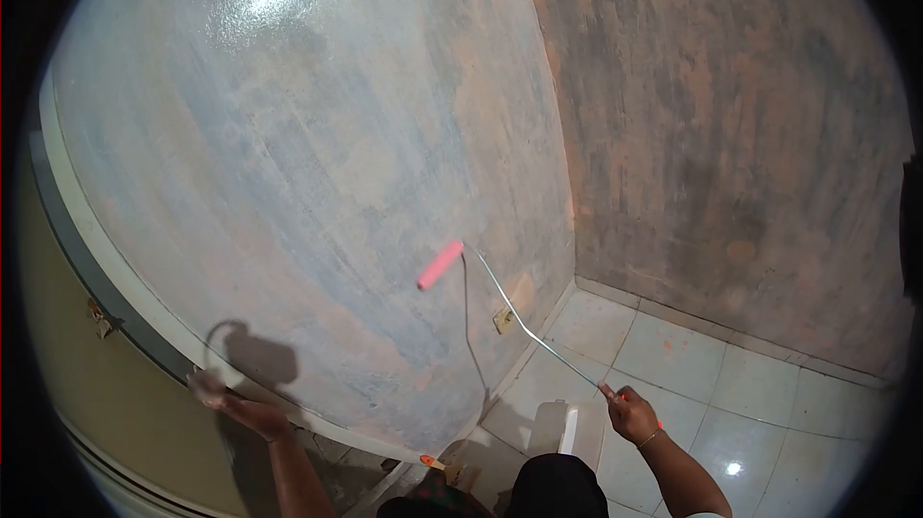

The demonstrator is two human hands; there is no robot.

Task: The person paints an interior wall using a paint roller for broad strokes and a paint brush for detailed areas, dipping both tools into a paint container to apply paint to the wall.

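A paint roller with a pink sleeve and a long thin metal rod reaches across to the pale, patchy wall. My right hand is wrapped round its handle, with bits of orange showing at the fist. The sleeve is tilted and close to the wall, and the rod throws a thin shadow below it. At the lower left, my left hand is raised with fingers stretched out at the white door frame. A shadow of that hand falls on the wall beside it.
A wall socket sits low near the corner. On the white tiled floor stands a white container. An orange-handled brush lies near the wall's foot. A brownish wall rises at right; a beige door stands left.
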